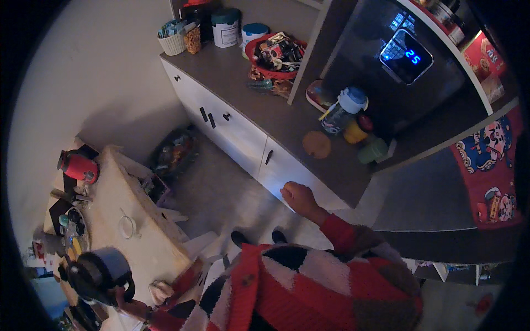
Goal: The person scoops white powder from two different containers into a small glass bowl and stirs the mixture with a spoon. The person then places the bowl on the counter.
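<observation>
My left hand [124,305] is wrapped around the black handle of a silver kettle [112,261], at the left edge of the view. The kettle has a black lid and sits over the pale wooden table [153,248]; whether it rests there or is lifted, I cannot tell. A small clear glass cup [126,226] stands on the same table, beyond the kettle. My right hand [300,200] hangs in front of the white cabinet [232,128] with its fingers curled in, and I see nothing in it.
A round tray [85,231] with cups and a red jar [78,166] line the wall. On the cabinet top are a red basket [251,51] full of small items, a water bottle [337,118] and a cork coaster [316,145]. A dark basket [174,151] stands on the floor.
</observation>
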